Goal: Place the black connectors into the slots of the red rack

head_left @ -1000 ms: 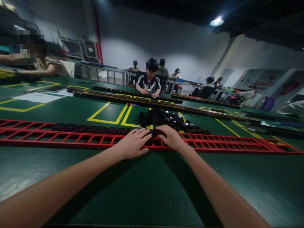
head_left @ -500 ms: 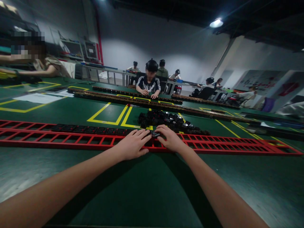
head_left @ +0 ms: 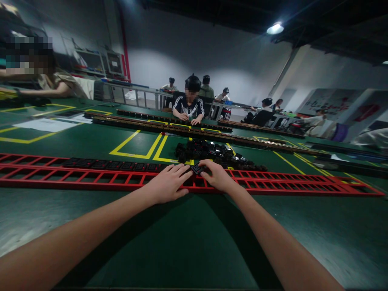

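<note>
A long red rack (head_left: 121, 186) with two rows of rectangular slots lies across the table before me. Several black square pieces (head_left: 113, 165) fill part of its far row, to the left of my hands. My right hand (head_left: 216, 176) pinches another black square piece (head_left: 197, 169) between thumb and fingers, over the far row. That piece is slightly tilted. My left hand (head_left: 169, 184) rests flat on the rack with its fingers stretched out, the fingertips close beside the held piece. Whether they touch it I cannot tell.
A heap of loose black pieces (head_left: 212, 151) lies just beyond the rack. Long dark strips (head_left: 169, 128) stretch across the green table (head_left: 188, 242) farther back. A person (head_left: 189, 105) works opposite, another person (head_left: 60, 83) at the left. White paper (head_left: 45, 124) lies at the left.
The black square piece in my right hand has turned and tilted slightly, showing more of its face. Both hands stay nearly in place; the whole view has shifted slightly.
</note>
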A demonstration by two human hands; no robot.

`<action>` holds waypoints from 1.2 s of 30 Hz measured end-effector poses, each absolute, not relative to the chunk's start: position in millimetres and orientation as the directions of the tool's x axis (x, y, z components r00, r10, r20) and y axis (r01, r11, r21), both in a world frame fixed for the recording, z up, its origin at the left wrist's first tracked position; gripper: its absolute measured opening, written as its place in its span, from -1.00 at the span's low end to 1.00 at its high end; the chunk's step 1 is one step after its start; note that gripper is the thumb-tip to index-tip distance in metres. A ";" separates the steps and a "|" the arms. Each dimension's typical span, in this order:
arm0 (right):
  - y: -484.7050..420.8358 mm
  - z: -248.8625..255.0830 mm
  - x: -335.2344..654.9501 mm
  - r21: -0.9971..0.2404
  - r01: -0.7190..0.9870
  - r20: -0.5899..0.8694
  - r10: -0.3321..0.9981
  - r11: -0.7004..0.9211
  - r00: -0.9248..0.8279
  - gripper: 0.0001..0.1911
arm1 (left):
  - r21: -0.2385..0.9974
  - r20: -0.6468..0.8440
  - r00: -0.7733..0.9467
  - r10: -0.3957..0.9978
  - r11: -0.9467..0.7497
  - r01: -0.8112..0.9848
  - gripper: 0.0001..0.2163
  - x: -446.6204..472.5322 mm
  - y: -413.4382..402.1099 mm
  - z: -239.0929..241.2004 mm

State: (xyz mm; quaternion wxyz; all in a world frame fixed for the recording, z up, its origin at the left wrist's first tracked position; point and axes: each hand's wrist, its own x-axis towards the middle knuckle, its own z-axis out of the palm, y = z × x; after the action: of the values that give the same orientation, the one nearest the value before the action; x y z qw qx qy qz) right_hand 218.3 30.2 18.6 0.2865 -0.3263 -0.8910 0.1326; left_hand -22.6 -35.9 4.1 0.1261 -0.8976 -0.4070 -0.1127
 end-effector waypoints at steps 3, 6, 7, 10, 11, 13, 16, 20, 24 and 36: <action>28.6 19.5 217.6 -0.393 0.576 0.396 0.697 0.717 -0.598 -0.68 | -0.118 0.304 0.640 0.706 -0.638 0.761 -0.43 -23.1 -34.8 3.2; 28.1 19.4 216.8 -0.338 0.649 0.399 0.728 0.682 -0.557 -0.66 | -0.104 0.305 0.641 0.704 -0.645 0.757 -0.44 -23.2 -34.0 2.9; 27.9 19.4 216.4 -0.325 0.665 0.403 0.735 0.672 -0.546 -0.67 | -0.100 0.307 0.640 0.704 -0.645 0.758 -0.45 -22.9 -34.0 3.0; 26.7 20.1 215.0 -0.295 0.697 0.419 0.744 0.654 -0.521 -0.75 | -0.092 0.319 0.631 0.707 -0.640 0.763 -0.49 -21.3 -35.6 3.9; 26.0 20.6 214.5 -0.287 0.703 0.424 0.744 0.651 -0.516 -0.77 | -0.093 0.323 0.629 0.707 -0.638 0.764 -0.52 -20.6 -36.4 4.5; 24.6 21.8 213.6 -0.278 0.706 0.430 0.742 0.651 -0.515 -0.80 | -0.104 0.323 0.632 0.704 -0.638 0.763 -0.54 -19.6 -37.9 5.8; 23.1 23.0 213.4 -0.290 0.680 0.435 0.726 0.673 -0.533 -0.80 | -0.118 0.315 0.645 0.696 -0.645 0.755 -0.55 -19.5 -38.5 7.6; 23.6 21.8 214.4 -0.337 0.605 0.435 0.689 0.722 -0.580 -0.75 | -0.113 0.329 0.660 0.676 -0.666 0.738 -0.56 -21.4 -36.7 8.7; 26.0 18.5 215.1 -0.357 0.558 0.458 0.661 0.749 -0.594 -0.72 | -0.126 0.330 0.671 0.664 -0.673 0.729 -0.58 -21.2 -35.7 11.2; 30.4 16.0 217.2 -0.330 0.485 0.516 0.585 0.810 -0.626 -0.64 | -0.210 0.314 0.692 0.649 -0.664 0.718 -0.56 -15.4 -39.0 8.6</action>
State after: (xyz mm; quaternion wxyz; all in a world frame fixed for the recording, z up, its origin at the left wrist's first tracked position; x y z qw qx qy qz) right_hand 217.2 30.4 16.0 0.3137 -0.2979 -0.8981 0.0794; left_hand -15.4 -39.0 8.6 0.1603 -0.9058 -0.3774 -0.1066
